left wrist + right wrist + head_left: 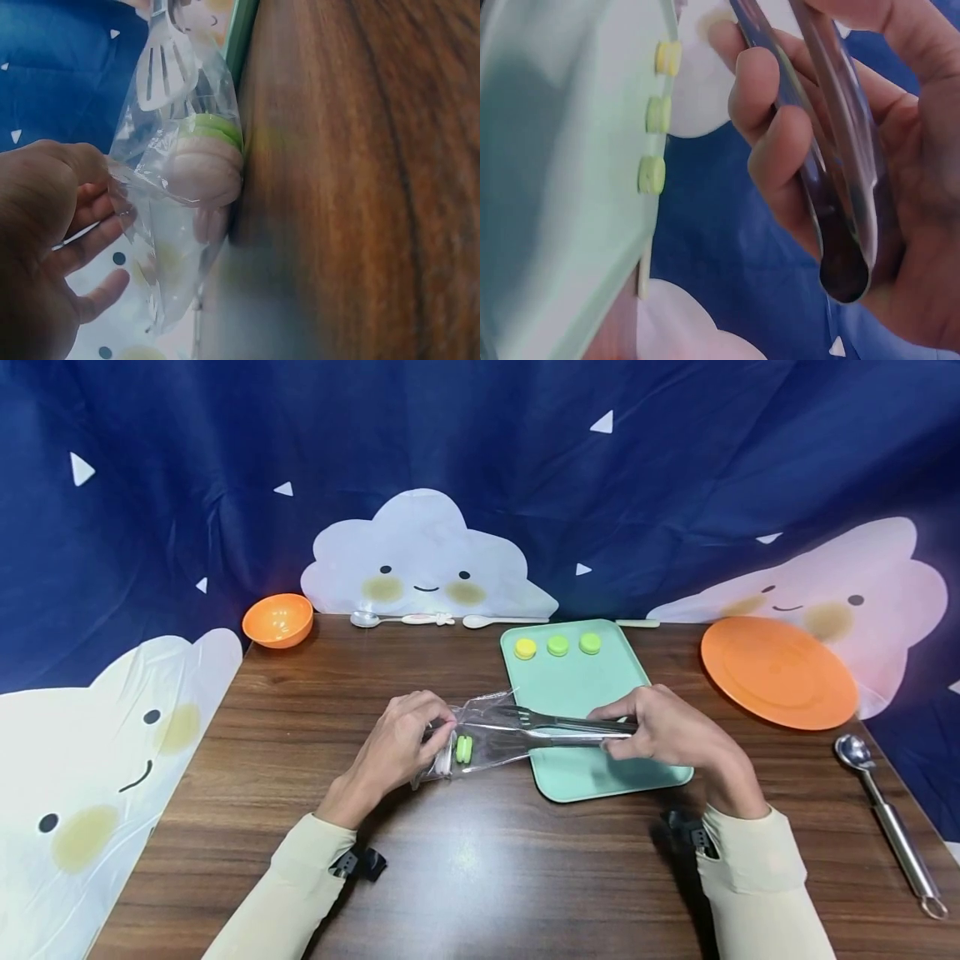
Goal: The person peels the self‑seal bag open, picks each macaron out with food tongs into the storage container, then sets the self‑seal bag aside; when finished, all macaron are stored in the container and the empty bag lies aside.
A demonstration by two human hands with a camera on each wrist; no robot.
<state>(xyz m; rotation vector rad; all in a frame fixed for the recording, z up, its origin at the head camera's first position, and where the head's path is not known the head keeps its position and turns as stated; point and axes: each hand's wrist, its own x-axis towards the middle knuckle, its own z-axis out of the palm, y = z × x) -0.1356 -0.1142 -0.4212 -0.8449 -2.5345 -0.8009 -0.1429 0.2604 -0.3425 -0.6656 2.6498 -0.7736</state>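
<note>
My left hand (405, 735) pinches the edge of a clear plastic bag (491, 750) lying low over the table, left of the tray. Inside the bag is a green macaron (464, 749), with pale pinkish macarons (201, 169) beside it in the left wrist view. Metal tongs (573, 723) are gripped by my right hand (663, 731) above the tray's near half. Their slotted ends reach left into the bag's mouth, spread apart, the green macaron a short way beyond them. On the light green tray (577, 681), a yellow macaron (525, 648) and two green macarons (557, 645) stand along the far edge.
An orange bowl (278, 620) stands at the back left, and an orange plate (778, 672) lies at the back right. Spoons (366, 619) line the table's far edge. A metal scoop (890, 822) lies along the right side. A patterned blue curtain (525, 460) hangs behind.
</note>
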